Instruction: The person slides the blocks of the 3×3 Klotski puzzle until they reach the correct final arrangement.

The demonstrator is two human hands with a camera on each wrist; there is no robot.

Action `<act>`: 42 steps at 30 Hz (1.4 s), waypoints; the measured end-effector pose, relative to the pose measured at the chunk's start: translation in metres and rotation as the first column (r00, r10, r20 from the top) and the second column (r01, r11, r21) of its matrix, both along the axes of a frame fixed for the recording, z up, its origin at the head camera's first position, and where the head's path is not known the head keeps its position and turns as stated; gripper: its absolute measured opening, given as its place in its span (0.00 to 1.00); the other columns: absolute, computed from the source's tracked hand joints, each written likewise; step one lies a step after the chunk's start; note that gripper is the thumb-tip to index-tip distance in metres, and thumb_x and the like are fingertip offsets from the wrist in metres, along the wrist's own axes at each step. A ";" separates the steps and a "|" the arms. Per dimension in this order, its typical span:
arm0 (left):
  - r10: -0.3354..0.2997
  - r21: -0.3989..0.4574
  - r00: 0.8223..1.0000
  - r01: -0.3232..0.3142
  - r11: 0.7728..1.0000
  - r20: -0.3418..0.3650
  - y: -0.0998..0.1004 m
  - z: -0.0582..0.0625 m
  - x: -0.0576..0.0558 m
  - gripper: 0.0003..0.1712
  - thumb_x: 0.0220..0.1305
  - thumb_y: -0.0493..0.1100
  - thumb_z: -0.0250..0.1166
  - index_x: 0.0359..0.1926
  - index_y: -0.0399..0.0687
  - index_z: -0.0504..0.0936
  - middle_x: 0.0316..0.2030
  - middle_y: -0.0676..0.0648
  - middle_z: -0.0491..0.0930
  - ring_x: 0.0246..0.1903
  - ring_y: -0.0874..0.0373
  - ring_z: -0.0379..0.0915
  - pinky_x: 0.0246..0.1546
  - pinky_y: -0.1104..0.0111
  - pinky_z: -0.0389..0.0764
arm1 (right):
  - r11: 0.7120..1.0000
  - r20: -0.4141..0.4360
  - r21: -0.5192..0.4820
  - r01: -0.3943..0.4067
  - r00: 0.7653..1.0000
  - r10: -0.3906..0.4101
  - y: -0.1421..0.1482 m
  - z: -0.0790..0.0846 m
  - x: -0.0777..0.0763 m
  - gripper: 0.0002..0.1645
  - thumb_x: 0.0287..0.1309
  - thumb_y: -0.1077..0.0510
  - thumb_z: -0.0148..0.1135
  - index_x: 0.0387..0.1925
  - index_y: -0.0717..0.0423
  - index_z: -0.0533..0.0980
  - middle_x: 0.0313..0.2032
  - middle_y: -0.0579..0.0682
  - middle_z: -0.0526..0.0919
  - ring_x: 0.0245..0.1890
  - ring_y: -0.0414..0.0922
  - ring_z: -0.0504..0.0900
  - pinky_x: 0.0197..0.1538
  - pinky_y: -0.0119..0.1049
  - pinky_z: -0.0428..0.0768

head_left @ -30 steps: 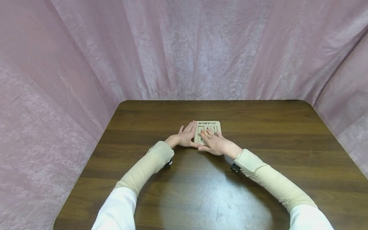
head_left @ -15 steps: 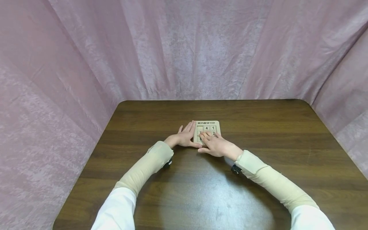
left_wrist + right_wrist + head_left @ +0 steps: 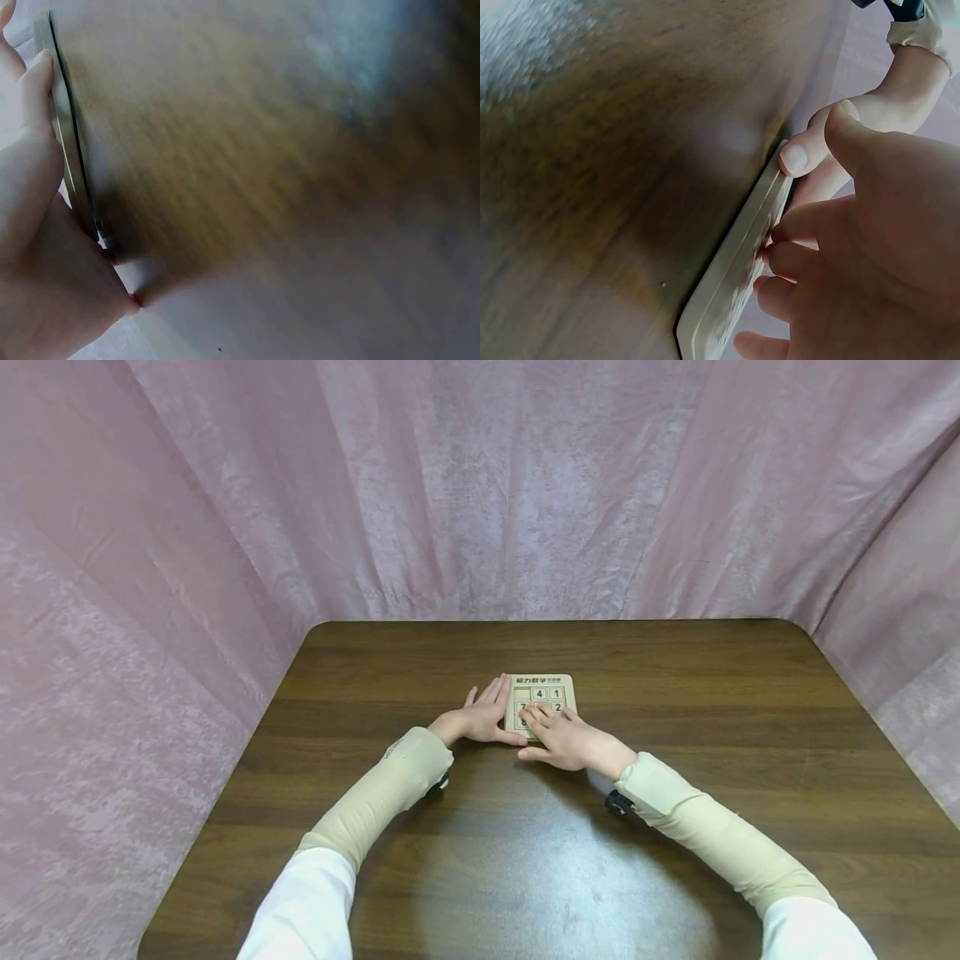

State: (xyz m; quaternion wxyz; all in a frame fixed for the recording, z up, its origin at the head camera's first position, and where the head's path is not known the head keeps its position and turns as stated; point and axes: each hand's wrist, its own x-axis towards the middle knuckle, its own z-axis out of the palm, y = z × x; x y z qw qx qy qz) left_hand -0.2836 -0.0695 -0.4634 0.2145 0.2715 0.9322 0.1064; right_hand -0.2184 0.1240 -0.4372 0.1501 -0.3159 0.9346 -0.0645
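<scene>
A pale wooden number slide puzzle [image 3: 540, 680] lies flat on the table, with numbered tiles and dark printed characters along its far border. Its upper left slot holds no tile. My left hand [image 3: 482, 718] rests against the left side, fingers straight, thumb along the near left corner. In the left wrist view the puzzle's edge [image 3: 67, 127] shows past the thumb. My right hand [image 3: 566, 742] lies over the near right part, fingertips touching tiles about the 7 tile [image 3: 522, 707]. It hides several tiles. In the right wrist view those fingers hang over the frame [image 3: 731, 262], the thumb apart from it.
The brown wooden table [image 3: 675, 685] has rounded far corners. Pink velvet curtain [image 3: 480, 485] hangs behind it and at both sides. A dark wrist device [image 3: 618, 802] sits under the right sleeve cuff, another [image 3: 438, 787] under the left.
The 7 tile has slid a little toward the near side, and the gap at the upper left has grown, with my right fingertips on it. My left hand has stayed against the puzzle.
</scene>
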 end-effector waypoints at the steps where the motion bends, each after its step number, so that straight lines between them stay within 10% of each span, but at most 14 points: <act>1: -0.001 -0.002 1.000 0.001 1.000 0.000 0.000 0.000 0.000 0.69 0.58 0.73 0.58 0.74 0.41 0.22 0.76 0.40 0.21 0.76 0.50 0.21 0.72 0.44 0.34 | 1.000 0.001 -0.003 0.000 1.000 0.000 0.000 0.000 0.000 0.47 0.69 0.35 0.44 0.74 0.62 0.49 0.74 0.61 0.51 0.75 0.58 0.47 0.71 0.64 0.48; 42: 0.001 0.007 1.000 -0.001 1.000 -0.005 0.000 0.000 0.001 0.69 0.58 0.72 0.59 0.74 0.39 0.23 0.76 0.40 0.23 0.76 0.50 0.22 0.73 0.44 0.34 | 0.997 -0.006 0.017 0.072 0.997 -0.072 0.009 -0.001 -0.025 0.48 0.70 0.36 0.42 0.74 0.67 0.47 0.74 0.64 0.49 0.75 0.59 0.47 0.71 0.64 0.49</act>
